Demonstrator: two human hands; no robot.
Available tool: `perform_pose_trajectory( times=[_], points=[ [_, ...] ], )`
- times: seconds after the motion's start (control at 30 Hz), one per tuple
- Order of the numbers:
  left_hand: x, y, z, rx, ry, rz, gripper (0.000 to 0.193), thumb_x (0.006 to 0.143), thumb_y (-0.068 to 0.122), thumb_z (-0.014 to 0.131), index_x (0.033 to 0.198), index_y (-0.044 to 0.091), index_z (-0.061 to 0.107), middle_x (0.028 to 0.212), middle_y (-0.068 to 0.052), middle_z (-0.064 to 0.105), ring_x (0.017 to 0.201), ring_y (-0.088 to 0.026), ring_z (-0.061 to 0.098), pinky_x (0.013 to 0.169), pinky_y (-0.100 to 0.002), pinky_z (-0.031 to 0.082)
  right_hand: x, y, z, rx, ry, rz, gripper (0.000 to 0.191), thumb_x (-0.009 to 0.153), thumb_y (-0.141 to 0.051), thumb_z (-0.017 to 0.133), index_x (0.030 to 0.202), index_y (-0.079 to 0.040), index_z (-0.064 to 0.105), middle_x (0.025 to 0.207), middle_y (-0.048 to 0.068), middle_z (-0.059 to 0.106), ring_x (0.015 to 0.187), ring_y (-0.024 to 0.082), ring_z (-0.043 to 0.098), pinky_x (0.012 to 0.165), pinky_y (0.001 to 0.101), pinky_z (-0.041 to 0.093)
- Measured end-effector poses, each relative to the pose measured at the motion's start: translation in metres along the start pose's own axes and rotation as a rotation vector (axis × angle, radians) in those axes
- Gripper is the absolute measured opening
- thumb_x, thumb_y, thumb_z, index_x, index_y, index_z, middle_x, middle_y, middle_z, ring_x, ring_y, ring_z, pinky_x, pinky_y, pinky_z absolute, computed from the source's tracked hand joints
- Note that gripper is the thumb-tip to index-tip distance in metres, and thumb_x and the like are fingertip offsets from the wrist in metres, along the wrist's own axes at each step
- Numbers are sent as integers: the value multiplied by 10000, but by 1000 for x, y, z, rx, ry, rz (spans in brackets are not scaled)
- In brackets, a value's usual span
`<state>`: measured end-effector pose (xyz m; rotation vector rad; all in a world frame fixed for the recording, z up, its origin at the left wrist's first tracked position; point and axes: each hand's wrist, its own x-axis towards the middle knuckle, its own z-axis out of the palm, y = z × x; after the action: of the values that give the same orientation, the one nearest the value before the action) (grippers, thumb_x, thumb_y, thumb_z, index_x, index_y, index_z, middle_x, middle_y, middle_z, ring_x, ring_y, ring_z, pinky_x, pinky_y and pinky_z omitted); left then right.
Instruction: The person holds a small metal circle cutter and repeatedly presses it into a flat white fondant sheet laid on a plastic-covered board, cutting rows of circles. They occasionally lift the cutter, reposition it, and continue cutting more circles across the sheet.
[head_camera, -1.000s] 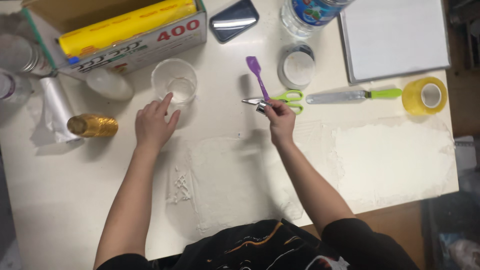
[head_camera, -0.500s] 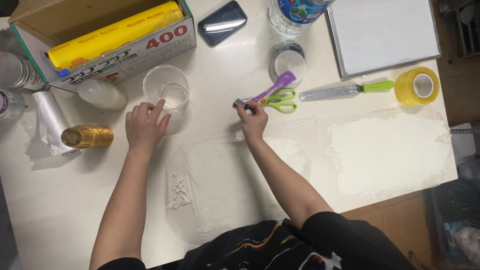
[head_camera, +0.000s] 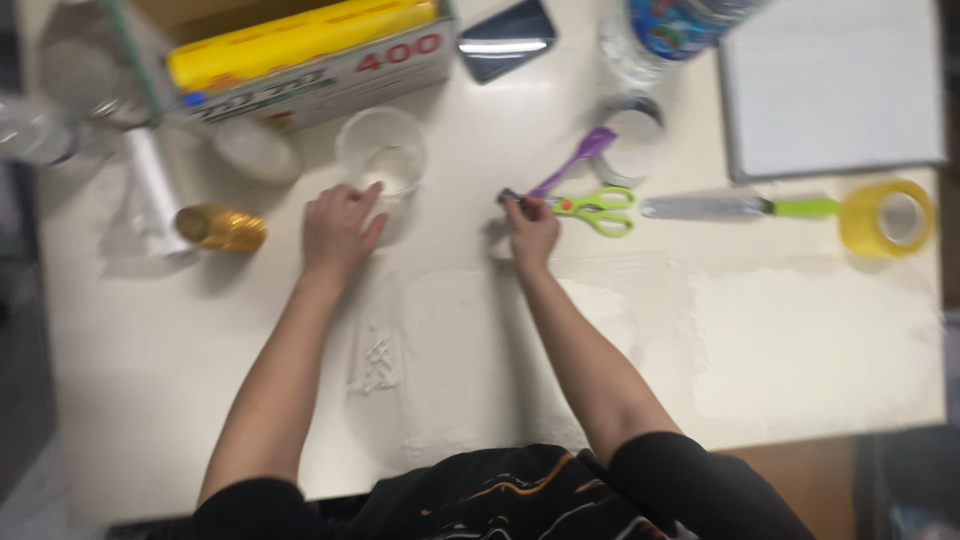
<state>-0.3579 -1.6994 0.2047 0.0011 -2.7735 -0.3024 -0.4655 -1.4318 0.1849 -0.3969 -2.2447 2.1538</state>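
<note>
**Right hand pinching the purple spoon, left hand steadying the cup**

Head view: the person is leaning over a pale table (head_camera: 150, 380) with both arms stretched toward its far edge. The left hand (head_camera: 338, 228) is resting against the near side of a clear plastic cup (head_camera: 382, 160). Its fingers are loosely curled and touching the rim, not wrapping around it. The right hand (head_camera: 530, 228) is lying palm down with its fingertips closing in a pinch at the low end of the purple spoon (head_camera: 575, 162). The spoon is slanting up toward a small round tin (head_camera: 632, 140). The frame is blurring here, so the pinch may also be catching the tips of the green scissors (head_camera: 595, 210) lying just beside the spoon.

Along the far edge are sitting a box of wrap (head_camera: 300, 50), a dark phone (head_camera: 505, 40) and a water bottle (head_camera: 680, 30). Near the left edge a gold spool (head_camera: 222, 228) is lying; toward the right edge, a green-handled knife (head_camera: 740, 207) and a yellow tape roll (head_camera: 888, 218).

The step in hand looks like securing the spoon. Lifting it would probably be calling for a firmer grip that is clearing the scissors, with the left hand holding the cup steady.
</note>
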Motion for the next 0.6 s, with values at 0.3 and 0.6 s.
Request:
perform_pose_trajectory(
  times=[0.3, 0.6],
  points=[
    [11, -2, -5, 60, 162, 108, 246, 927, 184, 751, 1170, 219, 761, 955, 28, 597, 904, -181, 579, 777, -377, 424, -4, 8, -31, -104, -42, 14, 250, 911, -167, 801, 1053, 20, 714, 895, 35, 704, 801, 86, 602, 745, 230, 474],
    [24, -20, -13, 196, 207, 311, 191, 865, 156, 696, 1041, 191, 763, 953, 41, 602, 879, -177, 567, 799, -364, 421, -24, 22, -92, 114, -78, 89, 157, 970, -112, 717, 1063, 8, 676, 995, 41, 713, 910, 91, 647, 856, 235, 529]
  ],
)
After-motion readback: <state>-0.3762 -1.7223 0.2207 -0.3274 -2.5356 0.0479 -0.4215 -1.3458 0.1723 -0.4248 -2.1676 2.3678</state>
